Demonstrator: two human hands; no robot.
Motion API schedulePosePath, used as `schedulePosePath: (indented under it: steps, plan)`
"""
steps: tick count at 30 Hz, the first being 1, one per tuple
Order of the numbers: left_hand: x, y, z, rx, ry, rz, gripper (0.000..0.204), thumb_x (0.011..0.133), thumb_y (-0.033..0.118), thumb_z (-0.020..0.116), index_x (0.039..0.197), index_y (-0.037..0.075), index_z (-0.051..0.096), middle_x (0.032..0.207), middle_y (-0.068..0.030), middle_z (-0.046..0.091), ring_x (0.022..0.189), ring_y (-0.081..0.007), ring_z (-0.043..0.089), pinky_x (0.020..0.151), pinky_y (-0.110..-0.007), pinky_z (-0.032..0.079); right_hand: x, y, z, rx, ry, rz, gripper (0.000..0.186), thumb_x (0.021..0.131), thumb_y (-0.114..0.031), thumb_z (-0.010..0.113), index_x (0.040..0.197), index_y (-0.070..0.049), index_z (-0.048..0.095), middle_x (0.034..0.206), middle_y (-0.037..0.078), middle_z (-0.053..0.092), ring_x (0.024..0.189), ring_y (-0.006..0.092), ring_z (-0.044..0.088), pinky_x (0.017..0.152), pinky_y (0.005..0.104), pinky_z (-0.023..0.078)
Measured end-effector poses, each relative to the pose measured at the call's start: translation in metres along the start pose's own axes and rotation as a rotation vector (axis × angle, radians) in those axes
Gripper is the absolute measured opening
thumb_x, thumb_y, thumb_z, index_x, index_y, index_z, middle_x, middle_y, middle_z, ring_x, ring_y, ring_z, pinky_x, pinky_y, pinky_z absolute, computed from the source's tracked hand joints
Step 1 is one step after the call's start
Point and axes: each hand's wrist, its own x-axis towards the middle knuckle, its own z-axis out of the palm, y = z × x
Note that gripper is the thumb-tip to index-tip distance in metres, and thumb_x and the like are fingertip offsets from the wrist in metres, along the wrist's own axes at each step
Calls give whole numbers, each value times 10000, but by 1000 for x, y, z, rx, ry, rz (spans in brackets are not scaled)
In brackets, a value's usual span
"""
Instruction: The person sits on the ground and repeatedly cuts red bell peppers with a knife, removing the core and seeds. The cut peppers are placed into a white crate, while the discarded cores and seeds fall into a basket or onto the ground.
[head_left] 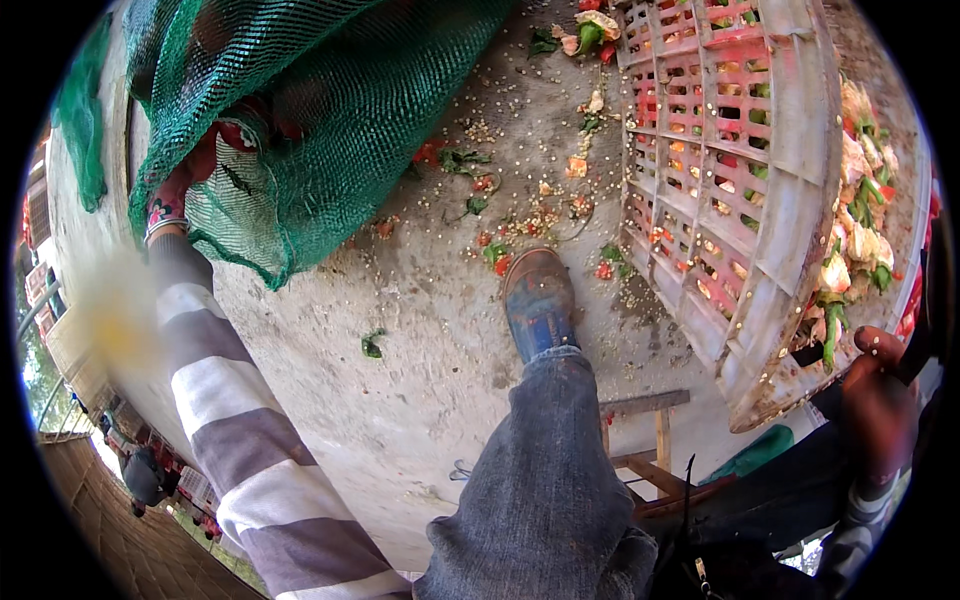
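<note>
My left hand (180, 190), at the end of a striped grey-and-white sleeve, reaches to the mouth of a green mesh bag (380, 120) at the upper left. Its fingers look closed on the mesh, though folds partly hide them. Reddish things show dimly through the netting. At the far right, my right hand (880, 405) is blurred and closed, thumb uppermost, beside the near end of a tilted plastic crate (790, 200). A dark shape lies against that hand; what it is I cannot make out.
Pale seeds, red scraps and green leaves (475, 205) litter the concrete floor (330, 340) around my shoe (540, 295). Pepper tops (860, 230) are heaped beyond the crate. A wooden stool (655, 440) stands beside my leg. A blurry pale spot covers part of the left side.
</note>
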Motion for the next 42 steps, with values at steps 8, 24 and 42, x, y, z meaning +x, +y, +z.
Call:
schedulePosePath:
  steps: [8,24,42]
  plan:
    - [-8,2,3,61,119,144,373,856,293,631,1159,75,625,1136,-146,632,1066,-321,584,915,-403,445,0,1,0,85,-76,87,541,715,-126,530,1233,20,471,686,16,556,560,43,431,533,182,301]
    - [-73,-15,-10,-31,-68,-207,328,868,318,596,1118,113,649,1147,-148,624,1060,-347,577,897,-420,447,-1,1,7,61,-130,54,569,756,-217,586,1274,-20,454,717,-1,535,543,22,382,509,175,270]
    - [15,5,17,-26,-307,-15,466,758,318,707,1171,121,622,1172,-130,624,1084,-315,583,932,-405,439,5,-4,8,142,-128,87,544,694,-74,491,1229,23,475,675,24,560,553,57,456,524,182,327]
